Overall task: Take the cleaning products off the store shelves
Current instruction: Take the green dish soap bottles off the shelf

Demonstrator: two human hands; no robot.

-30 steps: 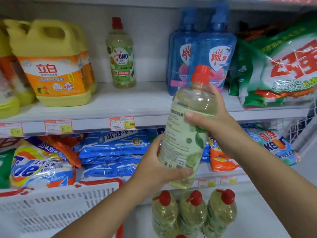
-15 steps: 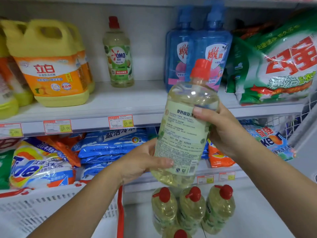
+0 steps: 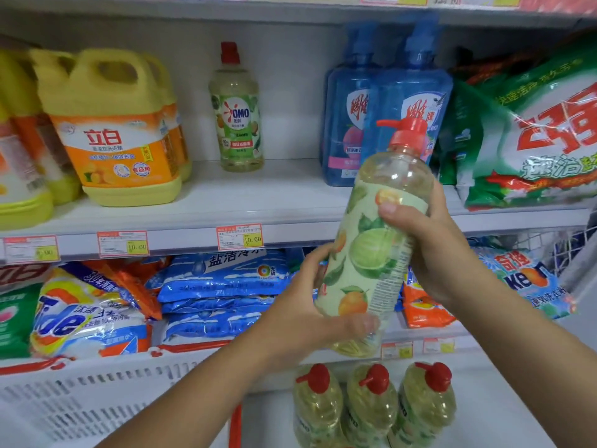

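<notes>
Detergent bottle (image 3: 371,253) is off the shelf (image 3: 258,202), held tilted in front of it w/ red pump cap up. My left hand (image 3: 300,305) curls round its lower end, thumb across the front; right hand (image 3: 433,247) wraps the upper body. So: one product pulled, not yet stowed. Next, prob. lower it left into the white basket (image 3: 80,392), w/o letting it slip.

Head-worn view, forward and slightly down, close to shelves (image 3: 274,197)
</notes>
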